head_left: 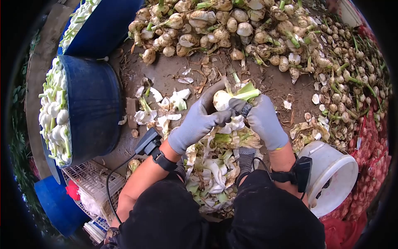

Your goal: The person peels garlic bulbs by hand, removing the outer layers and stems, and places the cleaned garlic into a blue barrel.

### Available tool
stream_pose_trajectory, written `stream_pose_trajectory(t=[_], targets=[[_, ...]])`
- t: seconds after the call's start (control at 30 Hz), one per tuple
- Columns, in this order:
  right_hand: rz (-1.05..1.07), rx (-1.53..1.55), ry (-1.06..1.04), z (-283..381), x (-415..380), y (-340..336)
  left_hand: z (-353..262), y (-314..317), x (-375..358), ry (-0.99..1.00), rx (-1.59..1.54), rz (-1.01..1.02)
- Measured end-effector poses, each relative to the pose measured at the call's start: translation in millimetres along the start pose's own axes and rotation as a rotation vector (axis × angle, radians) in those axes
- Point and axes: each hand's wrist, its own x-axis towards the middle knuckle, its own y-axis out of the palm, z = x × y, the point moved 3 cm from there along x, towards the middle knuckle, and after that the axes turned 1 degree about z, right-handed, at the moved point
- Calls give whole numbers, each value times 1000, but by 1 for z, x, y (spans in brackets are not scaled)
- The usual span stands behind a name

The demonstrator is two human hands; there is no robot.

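Note:
A pale garlic bulb [222, 101] with a green stalk is held in front of me, above a heap of peelings. My left hand [198, 123], in a grey glove with dark fingers, curls around the bulb from the left. My right hand [264, 120], gloved the same way, is closed at the bulb's right side, by the stalk [248, 93]. Its dark fingertips press close to the bulb; whether a small tool is among them I cannot make out. Stripped skins [211, 174] lie piled between my feet.
Unpeeled garlic [199, 25] is heaped across the back, with smaller bulbs [340, 99] at the right. Two blue tubs, including the near one [93, 103], hold white garlic at the left. A white bucket [317, 162] lies tilted at my right, near red net sacks [356, 178].

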Motion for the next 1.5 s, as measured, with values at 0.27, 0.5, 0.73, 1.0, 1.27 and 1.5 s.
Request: stream_pose_trajectory(t=[0.27, 0.5, 0.73, 1.0, 1.27, 1.5], targets=[[-197, -166, 65, -1, 1, 5, -8, 0, -5, 177, 42, -86], [-126, 63, -115, -2, 0, 4, -10, 2, -5, -11, -208, -5], [-188, 75, -91, -16, -2, 8, 0, -9, 1, 100, 121, -42], [-73, -18, 2, -15, -6, 13, -23, -4, -3, 237, 279, -224], [-270, -97, -99, 8, 17, -10, -16, 0, -9, 2, 191, 47], [-86, 54, -46, -19, 4, 13, 4, -15, -2, 265, -41, -142]])
